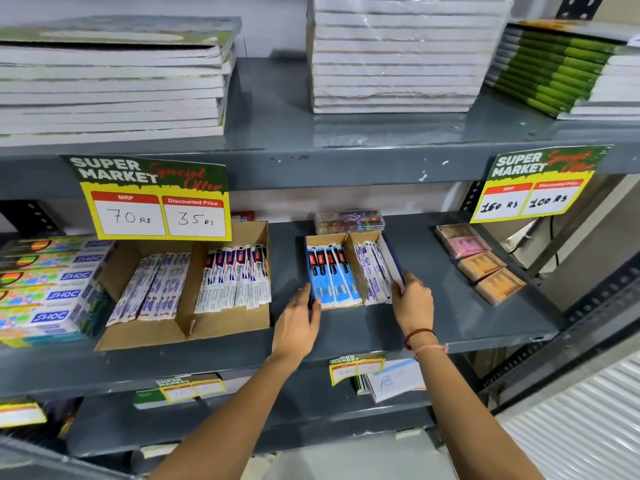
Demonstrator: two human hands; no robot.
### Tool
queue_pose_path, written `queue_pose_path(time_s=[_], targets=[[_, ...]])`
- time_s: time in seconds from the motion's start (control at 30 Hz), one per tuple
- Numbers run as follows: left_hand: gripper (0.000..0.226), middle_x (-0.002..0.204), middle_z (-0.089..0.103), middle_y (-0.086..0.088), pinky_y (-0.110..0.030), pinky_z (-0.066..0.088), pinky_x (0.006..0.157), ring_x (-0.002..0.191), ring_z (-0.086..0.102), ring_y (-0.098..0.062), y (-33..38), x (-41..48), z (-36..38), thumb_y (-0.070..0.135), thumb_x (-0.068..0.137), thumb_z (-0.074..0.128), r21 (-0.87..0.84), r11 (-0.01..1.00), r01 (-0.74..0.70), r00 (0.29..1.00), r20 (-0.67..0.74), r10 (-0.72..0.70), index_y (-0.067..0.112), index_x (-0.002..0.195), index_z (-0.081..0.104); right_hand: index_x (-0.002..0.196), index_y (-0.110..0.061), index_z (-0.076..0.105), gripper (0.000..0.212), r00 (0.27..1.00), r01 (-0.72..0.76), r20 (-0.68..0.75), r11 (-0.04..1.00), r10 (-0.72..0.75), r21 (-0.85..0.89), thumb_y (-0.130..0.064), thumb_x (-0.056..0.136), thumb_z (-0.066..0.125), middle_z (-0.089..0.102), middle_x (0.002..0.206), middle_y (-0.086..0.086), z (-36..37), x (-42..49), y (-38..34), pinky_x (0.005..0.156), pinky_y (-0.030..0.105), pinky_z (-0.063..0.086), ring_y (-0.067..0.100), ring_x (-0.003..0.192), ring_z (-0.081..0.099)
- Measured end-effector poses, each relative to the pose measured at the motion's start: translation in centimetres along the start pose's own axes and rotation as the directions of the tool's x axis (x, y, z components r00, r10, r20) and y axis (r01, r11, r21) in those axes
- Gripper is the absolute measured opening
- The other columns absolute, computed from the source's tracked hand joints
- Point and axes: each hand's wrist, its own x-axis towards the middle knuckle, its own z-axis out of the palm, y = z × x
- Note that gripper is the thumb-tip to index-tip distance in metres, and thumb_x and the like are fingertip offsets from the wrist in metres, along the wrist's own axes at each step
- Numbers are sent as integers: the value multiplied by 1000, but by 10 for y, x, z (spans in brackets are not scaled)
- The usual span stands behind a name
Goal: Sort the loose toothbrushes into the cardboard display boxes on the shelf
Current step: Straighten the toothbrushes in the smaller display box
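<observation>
Small box (349, 271) on middle shelf (467, 320), toothbrushes (330, 275) packed in both halves. Left hand (298, 323) flat against its left wall, released. Right hand (412, 303) grasping the right front corner. Probably bracing both sides to square or slide it. Big box (187, 289) alongside, also stocked.

We see a small divided cardboard display box (349, 268) mid-shelf on the grey metal shelf (450, 323), flanked by our left hand (298, 327) and right hand (414, 303). Large brown cardboard box (187, 289) sits left; stacked tan and pink packets (479, 263) right; clear plastic case (349, 221) behind.
</observation>
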Motion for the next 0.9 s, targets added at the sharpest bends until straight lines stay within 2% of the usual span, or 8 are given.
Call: queue_pose_path(time_s=[0.13,0.27,0.33,0.43,0.53,0.7,0.8,0.9], targets=[[35,129,56,-10,-36,41,93,117,51,-25,-3,1,-20,24,97,46,87,983,-159,987,-16,161,8,127,53,116,4,59,28,992,117,-36,992,-119,-42,-5,89,55,64,114,26,2,-11,-15,89,44,50,42,107,56],[26,106,67,-11,-39,49,79,97,61,-26,-3,-6,-50,22,94,50,183,951,-248,966,-28,257,8,111,64,94,2,67,14,943,327,-56,945,-327,-15,-3,83,61,68,94,24,-1,-32,-40,81,45,53,43,93,59],[24,99,68,-12,-38,51,74,91,63,-28,-5,-8,-64,22,92,52,252,932,-262,955,-71,288,6,105,66,92,2,67,12,921,386,-56,922,-386,-1,-4,84,61,69,89,22,-6,-42,-53,79,36,45,39,90,59],[22,100,68,-14,-40,49,77,92,62,-31,-20,-12,-76,19,91,54,353,923,-154,978,-78,193,5,103,65,99,3,68,16,903,429,-55,901,-426,63,-5,88,60,70,95,22,-13,-56,-70,75,26,35,36,94,59],[25,100,68,-18,-43,47,82,93,63,-32,-40,-23,-77,17,88,52,421,905,-62,994,-57,95,1,101,66,99,3,68,16,890,457,-46,884,-454,97,-4,88,59,70,97,22,-13,-66,-80,81,31,43,36,94,61],[45,112,65,-18,-47,45,91,110,59,-29,-66,-27,-69,26,81,42,515,852,-95,995,72,67,-3,107,65,117,-2,62,31,835,516,189,855,-516,55,0,90,48,67,115,20,10,-73,-89,94,38,50,33,109,62],[56,113,65,-16,-45,43,93,111,58,-27,-73,-27,-72,33,81,31,537,837,-101,992,122,41,-2,108,66,136,-7,46,47,685,627,457,779,-568,28,2,91,40,50,142,15,40,-82,-99,114,36,36,26,136,42],[57,110,67,-16,-46,46,89,107,61,-27,-78,-23,-74,34,78,31,572,811,-122,990,125,61,-1,105,67,144,-6,32,53,566,726,586,688,-579,-22,0,91,39,35,153,10,67,-83,-110,122,41,18,22,148,16]])
